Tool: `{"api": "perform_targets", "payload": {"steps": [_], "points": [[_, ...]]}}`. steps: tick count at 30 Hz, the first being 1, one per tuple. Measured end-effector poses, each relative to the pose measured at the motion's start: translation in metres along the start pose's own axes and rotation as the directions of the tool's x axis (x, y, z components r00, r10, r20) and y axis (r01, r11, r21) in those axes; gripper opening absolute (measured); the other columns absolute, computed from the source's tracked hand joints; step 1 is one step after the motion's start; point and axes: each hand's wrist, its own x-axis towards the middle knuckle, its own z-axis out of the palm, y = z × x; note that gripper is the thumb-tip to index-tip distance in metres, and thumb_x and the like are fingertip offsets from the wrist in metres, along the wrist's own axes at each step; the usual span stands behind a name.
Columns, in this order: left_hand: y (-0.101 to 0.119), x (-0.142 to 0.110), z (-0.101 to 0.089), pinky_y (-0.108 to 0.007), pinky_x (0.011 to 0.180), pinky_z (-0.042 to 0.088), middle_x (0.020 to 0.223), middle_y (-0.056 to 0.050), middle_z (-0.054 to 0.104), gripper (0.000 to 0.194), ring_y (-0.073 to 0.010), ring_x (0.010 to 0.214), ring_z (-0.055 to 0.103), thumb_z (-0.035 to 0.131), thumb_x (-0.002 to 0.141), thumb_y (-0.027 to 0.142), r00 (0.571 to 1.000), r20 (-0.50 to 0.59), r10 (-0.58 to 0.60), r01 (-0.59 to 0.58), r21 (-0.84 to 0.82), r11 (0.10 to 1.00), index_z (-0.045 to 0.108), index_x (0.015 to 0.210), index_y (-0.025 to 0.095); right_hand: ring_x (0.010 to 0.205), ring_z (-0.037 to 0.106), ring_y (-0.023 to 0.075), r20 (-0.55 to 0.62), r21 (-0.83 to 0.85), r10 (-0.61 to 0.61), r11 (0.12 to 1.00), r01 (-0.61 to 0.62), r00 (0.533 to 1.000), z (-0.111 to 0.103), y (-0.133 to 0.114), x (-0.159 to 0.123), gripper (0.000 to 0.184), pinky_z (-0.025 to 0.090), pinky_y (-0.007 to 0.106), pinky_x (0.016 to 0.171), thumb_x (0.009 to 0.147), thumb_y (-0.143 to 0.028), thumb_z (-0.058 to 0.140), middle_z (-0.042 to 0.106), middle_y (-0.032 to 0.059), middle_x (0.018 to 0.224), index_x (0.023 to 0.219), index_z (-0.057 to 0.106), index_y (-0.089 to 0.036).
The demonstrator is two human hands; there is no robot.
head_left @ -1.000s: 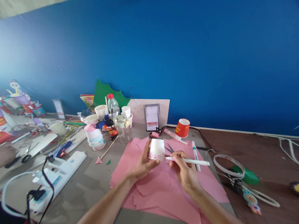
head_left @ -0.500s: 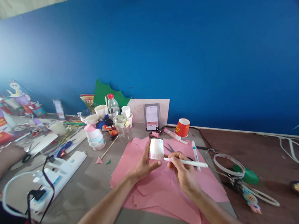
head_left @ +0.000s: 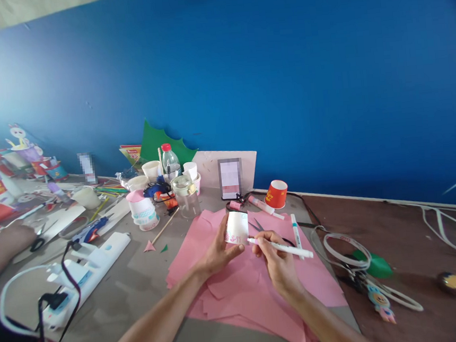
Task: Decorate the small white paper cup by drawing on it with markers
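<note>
My left hand (head_left: 219, 251) is closed around a white paper cup (head_left: 237, 224), which has pink marks drawn along its lower edge and a small teal mark near the top. In my right hand (head_left: 275, 260) is a white marker pen (head_left: 294, 251), its tip close to the cup's lower right side; whether it touches I cannot tell. Both hands are above a spread of pink paper sheets (head_left: 248, 307). On the sheets lie scissors (head_left: 259, 224), partly hidden behind the cup and my right hand, and a teal-banded marker (head_left: 295, 229).
A red paper cup (head_left: 277, 194) stands upside down behind the sheets. To the left are a glass jar (head_left: 186, 198), a decorated cup stack (head_left: 142, 210), a wooden stick (head_left: 165, 231) and a power strip (head_left: 97, 273) with cords. A co-worker's hand (head_left: 12, 240) is at far left; coiled cables (head_left: 346, 248) lie right.
The view has shifted slightly, moving the scene a little to the left. My hands still hold the cup and marker in nearly the same pose; the cup looks slightly turned.
</note>
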Motion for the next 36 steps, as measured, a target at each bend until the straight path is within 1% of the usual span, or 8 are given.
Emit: {"api": "perform_targets", "payload": {"steps": [5, 10, 13, 20, 24, 28, 32, 36], "points": [[-0.0009, 0.0002, -0.0001, -0.042, 0.096, 0.048, 0.146, -0.014, 0.045, 0.102, -0.0307, 0.114, 0.056, 0.069, 0.077, 0.06, 0.999, -0.009, 0.037, -0.037, 0.0, 0.999, 0.014, 0.156, 0.026, 0.062, 0.052, 0.0153, -0.006, -0.046, -0.022, 0.999, 0.021, 1.0, 0.0001, -0.0024, -0.0018, 0.027, 0.042, 0.028, 0.062, 0.085, -0.047, 0.061, 0.058, -0.0014, 0.063, 0.076, 0.059, -0.022], [-0.0007, 0.0004, 0.0006, -0.042, 0.094, 0.049, 0.148, -0.015, 0.043, 0.104, -0.0305, 0.113, 0.057, 0.069, 0.076, 0.062, 0.999, -0.008, 0.037, -0.037, -0.012, 0.999, 0.012, 0.156, 0.026, 0.062, 0.052, 0.0154, 0.005, -0.086, -0.022, 0.996, 0.023, 1.0, 0.0, -0.0017, -0.0017, 0.026, 0.043, 0.028, 0.063, 0.086, -0.046, 0.06, 0.058, -0.0015, 0.064, 0.077, 0.059, -0.022], [-0.0017, 0.0002, 0.0005, -0.041, 0.094, 0.05, 0.148, -0.015, 0.044, 0.104, -0.0308, 0.115, 0.057, 0.069, 0.076, 0.061, 0.999, -0.01, 0.032, -0.033, -0.02, 0.999, 0.012, 0.156, 0.026, 0.062, 0.053, 0.0152, 0.005, -0.081, -0.013, 0.997, 0.013, 1.0, -0.0001, -0.001, -0.0019, 0.025, 0.043, 0.028, 0.062, 0.086, -0.045, 0.06, 0.058, -0.0016, 0.065, 0.077, 0.058, -0.022], [-0.0035, -0.0001, -0.0012, -0.042, 0.096, 0.049, 0.153, -0.014, 0.037, 0.103, -0.0326, 0.121, 0.054, 0.07, 0.076, 0.06, 1.0, -0.009, 0.016, -0.016, -0.017, 1.0, 0.014, 0.156, 0.027, 0.061, 0.053, 0.0147, 0.012, -0.06, -0.003, 0.998, 0.003, 1.0, -0.0005, -0.001, -0.0014, 0.024, 0.043, 0.027, 0.059, 0.085, -0.045, 0.062, 0.059, -0.0011, 0.064, 0.078, 0.06, -0.021], [-0.0036, -0.0007, -0.0015, -0.044, 0.103, 0.045, 0.15, -0.014, 0.043, 0.102, -0.0334, 0.124, 0.051, 0.07, 0.077, 0.059, 1.0, -0.002, 0.015, -0.015, -0.013, 1.0, 0.013, 0.156, 0.026, 0.06, 0.052, 0.0144, 0.005, -0.055, 0.005, 0.998, -0.005, 1.0, -0.0003, -0.0016, -0.0011, 0.025, 0.043, 0.027, 0.058, 0.084, -0.046, 0.063, 0.059, -0.0011, 0.064, 0.078, 0.06, -0.021], [-0.0022, -0.0008, -0.0009, -0.043, 0.1, 0.047, 0.146, -0.013, 0.047, 0.101, -0.0312, 0.12, 0.054, 0.069, 0.078, 0.06, 1.0, 0.004, 0.018, -0.018, -0.007, 1.0, 0.014, 0.155, 0.025, 0.061, 0.053, 0.0145, 0.004, -0.053, 0.018, 0.998, -0.018, 1.0, 0.0002, -0.0031, -0.0017, 0.026, 0.043, 0.027, 0.059, 0.083, -0.047, 0.064, 0.059, -0.0012, 0.064, 0.077, 0.06, -0.021], [-0.0008, -0.0005, -0.0003, -0.041, 0.094, 0.05, 0.148, -0.013, 0.045, 0.1, -0.0292, 0.114, 0.057, 0.07, 0.077, 0.06, 1.0, 0.004, 0.005, -0.005, -0.02, 1.0, 0.017, 0.155, 0.028, 0.061, 0.053, 0.0146, 0.003, -0.046, 0.03, 0.999, -0.029, 1.0, 0.001, -0.0049, -0.0016, 0.026, 0.042, 0.027, 0.058, 0.082, -0.046, 0.065, 0.058, -0.0014, 0.063, 0.076, 0.06, -0.021], [0.0, -0.0003, 0.0001, -0.042, 0.098, 0.048, 0.149, -0.013, 0.043, 0.101, -0.0312, 0.121, 0.053, 0.07, 0.076, 0.061, 1.0, -0.003, 0.005, -0.005, -0.021, 1.0, 0.017, 0.155, 0.028, 0.061, 0.053, 0.0148, 0.009, -0.04, 0.03, 0.999, -0.03, 1.0, 0.001, -0.0063, -0.0014, 0.024, 0.043, 0.027, 0.058, 0.082, -0.045, 0.065, 0.058, -0.0015, 0.064, 0.077, 0.06, -0.022]]}}
